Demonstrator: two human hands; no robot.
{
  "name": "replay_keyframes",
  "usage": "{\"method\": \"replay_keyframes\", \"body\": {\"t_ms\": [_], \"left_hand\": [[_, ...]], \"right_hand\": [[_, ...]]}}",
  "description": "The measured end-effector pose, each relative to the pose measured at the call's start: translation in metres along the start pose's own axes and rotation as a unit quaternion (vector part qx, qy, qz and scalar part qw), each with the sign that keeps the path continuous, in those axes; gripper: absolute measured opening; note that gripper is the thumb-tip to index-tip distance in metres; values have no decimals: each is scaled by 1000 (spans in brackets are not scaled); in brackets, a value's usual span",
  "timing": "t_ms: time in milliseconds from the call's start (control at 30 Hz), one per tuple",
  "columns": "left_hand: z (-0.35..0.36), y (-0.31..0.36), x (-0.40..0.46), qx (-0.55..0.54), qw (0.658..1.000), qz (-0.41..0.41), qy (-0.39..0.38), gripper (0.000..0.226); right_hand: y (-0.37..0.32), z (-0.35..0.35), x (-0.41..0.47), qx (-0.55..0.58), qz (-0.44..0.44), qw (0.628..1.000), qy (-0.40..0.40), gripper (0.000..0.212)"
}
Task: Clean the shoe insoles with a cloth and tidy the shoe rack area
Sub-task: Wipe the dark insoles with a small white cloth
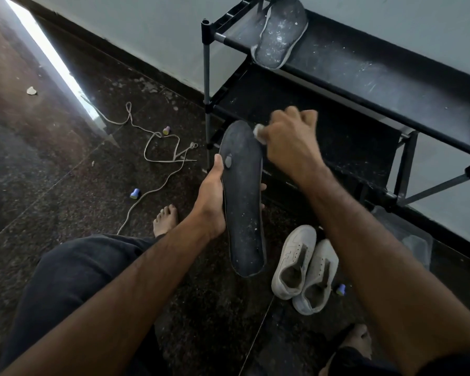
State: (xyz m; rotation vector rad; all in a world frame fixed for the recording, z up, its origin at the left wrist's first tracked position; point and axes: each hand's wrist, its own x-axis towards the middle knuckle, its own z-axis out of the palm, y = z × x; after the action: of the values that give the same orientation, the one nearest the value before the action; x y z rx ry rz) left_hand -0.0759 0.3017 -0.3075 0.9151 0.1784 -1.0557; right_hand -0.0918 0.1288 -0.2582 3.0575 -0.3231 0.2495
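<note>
Wiping insole | my left hand gripped the insole mid-length | my right hand pinched the cloth at its far end | I judged firm strokes best, toe towards heel.

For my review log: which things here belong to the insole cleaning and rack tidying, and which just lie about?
Job: held insole, cloth, left hand, right hand, second insole, shoe rack, white shoes.
Lying about: laces, small caps, floor scrap.

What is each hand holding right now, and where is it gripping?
The left hand grips the dark insole by its middle edges. The right hand pinches a small white cloth against the insole's toe end.
</note>
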Motion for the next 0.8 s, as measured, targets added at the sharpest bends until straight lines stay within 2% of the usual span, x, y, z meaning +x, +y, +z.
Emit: {"method": "replay_keyframes", "body": {"t_ms": [67,133,233,300,333,400,467,533,567,633,700,733,800], "left_hand": [[-2,2,1,6,1000,11,13,72],[-2,3,2,6,1000,20,16,72],[1,1,3,8,1000,27,13,72],[2,1,2,-9,999,25,17,69],[3,1,2,-8,1000,20,19,69],[1,0,2,25,999,16,27,72],[0,0,1,47,998,21,32,71],[1,2,2,41,998,28,37,70],[1,3,1,36,998,32,35,72],[1,3,2,30,998,40,36,72],[1,3,1,21,999,32,38,72],[2,2,1,12,999,24,36,72],[3,1,0,14,999,22,33,73]], "right_hand": [[15,-2,-1,36,84,994,60,23],[12,-3,-7,111,93,984,108,22],[-15,-2,-28,149,-27,986,72,20],[-29,5,-44,99,-117,988,30,22],[-28,10,-48,65,-122,990,18,25],[-15,13,-47,18,-26,999,17,27],[0,7,-46,10,95,993,68,22],[-3,-2,-50,58,122,984,118,20],[-11,-5,-55,95,95,984,116,19],[-34,-5,-69,138,-25,988,64,19],[-49,1,-83,93,-138,986,7,21],[-48,6,-83,62,-144,988,-5,24],[-33,7,-75,9,-57,998,-4,25]]}}
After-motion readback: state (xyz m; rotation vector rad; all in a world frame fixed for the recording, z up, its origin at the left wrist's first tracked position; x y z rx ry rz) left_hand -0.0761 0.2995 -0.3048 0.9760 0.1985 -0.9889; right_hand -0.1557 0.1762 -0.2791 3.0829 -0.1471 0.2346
